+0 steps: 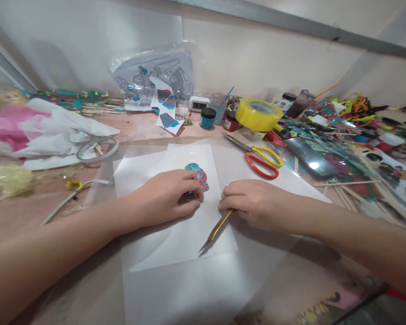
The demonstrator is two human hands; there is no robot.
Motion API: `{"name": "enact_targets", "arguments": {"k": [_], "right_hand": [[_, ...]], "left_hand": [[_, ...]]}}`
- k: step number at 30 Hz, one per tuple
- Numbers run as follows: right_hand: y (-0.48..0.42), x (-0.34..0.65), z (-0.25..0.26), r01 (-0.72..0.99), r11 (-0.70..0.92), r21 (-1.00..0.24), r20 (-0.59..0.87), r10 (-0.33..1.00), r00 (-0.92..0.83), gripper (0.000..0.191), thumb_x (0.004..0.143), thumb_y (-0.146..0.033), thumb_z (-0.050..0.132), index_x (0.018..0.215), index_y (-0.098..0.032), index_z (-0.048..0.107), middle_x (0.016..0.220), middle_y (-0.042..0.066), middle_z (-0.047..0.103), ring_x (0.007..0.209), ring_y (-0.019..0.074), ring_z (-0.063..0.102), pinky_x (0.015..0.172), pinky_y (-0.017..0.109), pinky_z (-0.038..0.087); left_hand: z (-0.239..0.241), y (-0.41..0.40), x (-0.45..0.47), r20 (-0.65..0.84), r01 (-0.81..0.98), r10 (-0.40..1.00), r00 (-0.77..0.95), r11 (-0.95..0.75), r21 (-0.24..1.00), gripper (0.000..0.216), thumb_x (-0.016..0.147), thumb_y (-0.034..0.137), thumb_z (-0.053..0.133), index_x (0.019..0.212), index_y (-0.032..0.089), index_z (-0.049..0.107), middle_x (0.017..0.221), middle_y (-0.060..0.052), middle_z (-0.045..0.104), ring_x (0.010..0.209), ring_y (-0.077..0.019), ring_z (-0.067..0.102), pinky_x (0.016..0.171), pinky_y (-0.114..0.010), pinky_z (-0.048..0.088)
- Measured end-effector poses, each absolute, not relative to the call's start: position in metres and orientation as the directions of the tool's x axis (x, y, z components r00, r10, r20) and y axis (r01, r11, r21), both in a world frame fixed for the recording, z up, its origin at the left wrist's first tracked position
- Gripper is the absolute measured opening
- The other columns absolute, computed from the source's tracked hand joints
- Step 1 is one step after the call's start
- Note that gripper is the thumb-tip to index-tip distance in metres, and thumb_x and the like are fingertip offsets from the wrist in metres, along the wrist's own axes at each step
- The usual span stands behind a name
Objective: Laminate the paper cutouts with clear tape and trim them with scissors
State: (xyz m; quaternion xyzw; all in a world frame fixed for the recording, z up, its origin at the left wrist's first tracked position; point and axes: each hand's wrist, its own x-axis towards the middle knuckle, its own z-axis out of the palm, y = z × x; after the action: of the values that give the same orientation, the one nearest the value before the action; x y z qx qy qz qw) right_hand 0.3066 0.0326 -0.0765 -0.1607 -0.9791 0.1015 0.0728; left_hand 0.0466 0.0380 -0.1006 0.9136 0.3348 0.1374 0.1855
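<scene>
My left hand point(176, 194) rests on white sheets of paper point(203, 158), its fingers curled and closed on a small paper cutout point(202, 176) coloured red and blue. Part of the cutout is hidden under the fingers. To the right, my right hand point(250, 201) is closed around a gold-handled craft knife point(219, 225). The knife's pointed blade faces down and to the left, towards me, over the paper. Beyond the right hand lie scissors point(257, 155) with one red and one yellow handle loop, their blades slightly apart.
Behind the paper stand a blue paint jar point(207, 118), a small digital clock point(199, 104) and a big yellow tape roll point(259, 114). More coloured cutouts point(169, 122) lean at the back. Sticks, a phone-like dark slab point(311, 157) and clutter crowd the right; crumpled tissue point(54, 131) lies left.
</scene>
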Motion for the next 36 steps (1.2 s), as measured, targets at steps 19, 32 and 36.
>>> {"name": "enact_targets", "arguments": {"k": [19, 32, 36], "right_hand": [[0.031, 0.282, -0.059, 0.233, 0.97, 0.073, -0.149, 0.241, -0.959, 0.013, 0.092, -0.003, 0.06, 0.09, -0.013, 0.068, 0.083, 0.006, 0.066, 0.07, 0.0211, 0.053, 0.065, 0.034, 0.037], [0.052, 0.313, -0.051, 0.546, 0.726, -0.417, -0.127, 0.548, -0.827, 0.035, 0.108, -0.026, 0.041, 0.119, -0.022, 0.073, 0.093, 0.006, 0.063, 0.08, 0.0197, 0.062, 0.073, 0.03, 0.046], [0.043, 0.336, -0.059, 0.564, 0.765, -0.313, 0.005, 0.595, -0.804, 0.039, 0.107, -0.021, 0.039, 0.122, -0.021, 0.075, 0.09, 0.008, 0.063, 0.082, 0.0211, 0.06, 0.072, 0.031, 0.045]], "left_hand": [[-0.101, 0.039, 0.045, 0.139, 0.542, 0.643, 0.753, -0.727, 0.423, 0.016, 0.089, 0.022, 0.058, 0.097, 0.022, 0.071, 0.1, -0.004, 0.068, 0.089, -0.0209, 0.066, 0.075, -0.031, 0.046], [-0.096, 0.039, 0.045, 0.142, 0.531, 0.645, 0.751, -0.718, 0.449, 0.017, 0.088, 0.018, 0.057, 0.096, 0.023, 0.072, 0.098, -0.004, 0.068, 0.085, -0.0194, 0.065, 0.072, -0.029, 0.045], [-0.095, 0.038, 0.042, 0.126, 0.542, 0.658, 0.743, -0.701, 0.464, 0.019, 0.086, 0.016, 0.056, 0.095, 0.022, 0.071, 0.102, -0.004, 0.069, 0.087, -0.0197, 0.065, 0.073, -0.03, 0.046]]}}
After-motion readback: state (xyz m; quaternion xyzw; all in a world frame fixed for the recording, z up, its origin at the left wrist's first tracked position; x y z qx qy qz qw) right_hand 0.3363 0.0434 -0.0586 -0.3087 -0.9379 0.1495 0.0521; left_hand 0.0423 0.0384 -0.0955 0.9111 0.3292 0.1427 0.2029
